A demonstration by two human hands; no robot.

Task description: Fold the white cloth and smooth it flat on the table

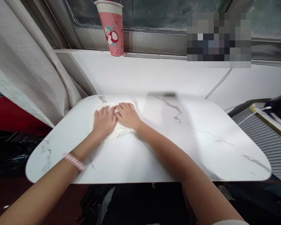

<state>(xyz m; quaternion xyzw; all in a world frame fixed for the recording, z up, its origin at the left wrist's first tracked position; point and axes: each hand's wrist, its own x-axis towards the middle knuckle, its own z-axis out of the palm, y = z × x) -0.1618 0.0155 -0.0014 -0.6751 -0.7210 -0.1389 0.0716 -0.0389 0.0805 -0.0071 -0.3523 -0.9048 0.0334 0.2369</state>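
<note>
You are pressing both palms flat, fingers spread, on a white cloth (pixel 118 131) lying at the far left of the marble-look table (pixel 178 147); your left hand (pixel 104 122) and right hand (pixel 128 115) are touching side by side. A pink lidded paper cup (pixel 112 29) is standing on the window ledge (pixel 154 54) beyond, with a curtain (pixel 30 68) hanging left.

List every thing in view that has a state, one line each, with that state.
left hand: flat, palm down on the white cloth
right hand: flat, palm down on the same cloth, beside the left
white cloth: bunched, pressed onto the table
table: marble-patterned top, only the cloth on it
pink cup: upright on the window sill, lid on
curtain: drawn to the left
</note>
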